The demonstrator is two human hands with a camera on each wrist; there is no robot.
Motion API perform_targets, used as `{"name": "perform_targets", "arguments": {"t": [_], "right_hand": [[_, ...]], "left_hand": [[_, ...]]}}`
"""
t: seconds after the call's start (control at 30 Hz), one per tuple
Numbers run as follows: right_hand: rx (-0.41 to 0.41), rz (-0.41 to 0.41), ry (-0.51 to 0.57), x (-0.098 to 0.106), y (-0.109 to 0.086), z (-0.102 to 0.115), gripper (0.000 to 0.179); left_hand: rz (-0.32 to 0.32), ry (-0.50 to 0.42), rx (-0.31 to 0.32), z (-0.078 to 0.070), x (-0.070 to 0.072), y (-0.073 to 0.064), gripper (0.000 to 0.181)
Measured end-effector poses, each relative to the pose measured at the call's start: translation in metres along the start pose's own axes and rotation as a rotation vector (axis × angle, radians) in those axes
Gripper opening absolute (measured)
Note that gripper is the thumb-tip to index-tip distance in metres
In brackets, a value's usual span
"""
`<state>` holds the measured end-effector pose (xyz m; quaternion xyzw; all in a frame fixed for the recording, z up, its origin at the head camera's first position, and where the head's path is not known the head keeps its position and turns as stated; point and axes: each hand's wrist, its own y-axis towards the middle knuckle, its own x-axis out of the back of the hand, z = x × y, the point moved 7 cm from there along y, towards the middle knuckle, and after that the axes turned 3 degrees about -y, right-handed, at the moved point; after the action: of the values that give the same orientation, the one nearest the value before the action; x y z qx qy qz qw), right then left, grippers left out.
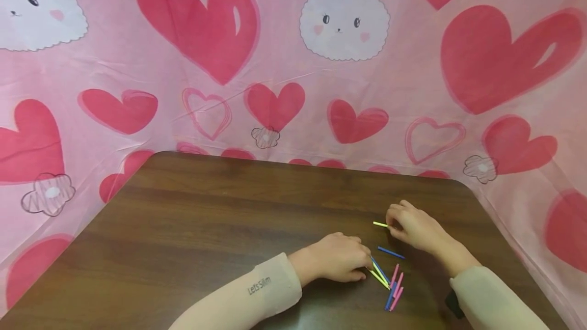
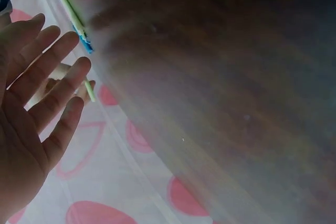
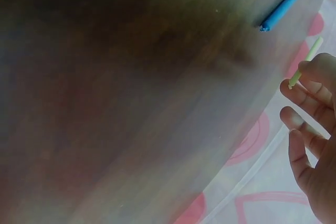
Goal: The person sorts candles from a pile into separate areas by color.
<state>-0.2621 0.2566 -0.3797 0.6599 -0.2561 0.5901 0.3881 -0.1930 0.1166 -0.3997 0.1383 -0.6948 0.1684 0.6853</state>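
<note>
Between thumb and index finger, my right hand pinches a thin yellow-green stick, which also shows clearly in the right wrist view. A single blue stick lies on the table below that hand. My left hand is low over the table, its fingertips at the upper ends of yellow sticks and a blue one. In the left wrist view its fingers are spread and nearly straight; whether they touch the sticks I cannot tell. Several pink sticks lie beside another blue stick.
The brown wooden table has rounded far corners. Behind it and along its sides hangs a pink cloth printed with hearts and rabbits. A small dark object shows beside the right sleeve.
</note>
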Motion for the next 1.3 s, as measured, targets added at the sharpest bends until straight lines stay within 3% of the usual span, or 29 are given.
{"name": "perform_targets", "arguments": {"t": [0.23,0.83,1.3], "right_hand": [[-0.007,0.062,0.022,-0.012,0.013,-0.001,0.026],[0.021,0.073,0.012,-0.024,0.040,-0.002,0.025],[0.029,0.072,0.037,-0.029,0.046,-0.002,0.024]], "left_hand": [[0.026,0.033,-0.017,-0.002,-0.003,0.003,0.009],[-0.003,0.070,-0.006,-0.006,0.002,0.007,0.008],[0.006,0.022,0.012,-0.005,0.005,0.008,0.012]]}}
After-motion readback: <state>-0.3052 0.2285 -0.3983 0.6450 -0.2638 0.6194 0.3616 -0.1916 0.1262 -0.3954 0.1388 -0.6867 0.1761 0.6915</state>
